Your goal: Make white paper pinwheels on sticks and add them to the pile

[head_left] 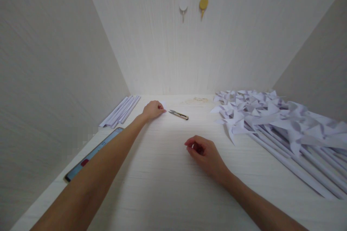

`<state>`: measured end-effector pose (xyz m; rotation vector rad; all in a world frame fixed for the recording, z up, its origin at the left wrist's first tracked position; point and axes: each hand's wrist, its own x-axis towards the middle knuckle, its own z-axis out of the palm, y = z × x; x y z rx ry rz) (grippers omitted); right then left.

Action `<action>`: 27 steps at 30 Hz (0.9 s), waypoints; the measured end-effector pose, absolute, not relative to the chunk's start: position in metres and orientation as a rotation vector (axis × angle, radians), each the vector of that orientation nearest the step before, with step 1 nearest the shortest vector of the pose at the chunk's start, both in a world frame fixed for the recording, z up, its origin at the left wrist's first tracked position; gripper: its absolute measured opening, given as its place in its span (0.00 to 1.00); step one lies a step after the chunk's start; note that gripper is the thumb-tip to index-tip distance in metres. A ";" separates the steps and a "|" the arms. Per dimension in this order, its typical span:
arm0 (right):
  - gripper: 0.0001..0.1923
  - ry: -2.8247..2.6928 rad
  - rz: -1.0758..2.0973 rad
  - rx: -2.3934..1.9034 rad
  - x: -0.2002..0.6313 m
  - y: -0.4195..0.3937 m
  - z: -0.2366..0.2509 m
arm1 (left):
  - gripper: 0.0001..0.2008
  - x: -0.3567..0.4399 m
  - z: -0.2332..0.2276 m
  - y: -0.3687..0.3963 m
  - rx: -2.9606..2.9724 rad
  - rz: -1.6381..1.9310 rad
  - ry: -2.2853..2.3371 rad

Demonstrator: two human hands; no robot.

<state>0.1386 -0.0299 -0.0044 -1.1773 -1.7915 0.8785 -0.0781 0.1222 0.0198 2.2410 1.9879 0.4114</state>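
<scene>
We count one pair of snips (178, 114), one phone (92, 153), two wall hooks (183, 5), one bundle of paper rolls (121, 110) and one uncountable heap of paper pinwheels (273, 119).

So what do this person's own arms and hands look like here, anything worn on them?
Both arms are bare along all that shows: no sleeves reach into view. The left hand and the right hand carry no gloves, and no watch, bracelet or ring can be made out on either wrist or on the fingers that show. No markings or bandages are visible on either forearm.
</scene>
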 end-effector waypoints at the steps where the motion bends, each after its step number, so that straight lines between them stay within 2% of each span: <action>1: 0.07 -1.793 0.877 -1.174 0.139 -0.030 -0.004 | 0.11 -0.079 0.020 0.123 2.247 0.410 1.976; 27: 0.07 -1.795 0.873 -1.177 0.138 -0.029 -0.006 | 0.09 -0.094 0.014 0.134 2.404 0.453 1.739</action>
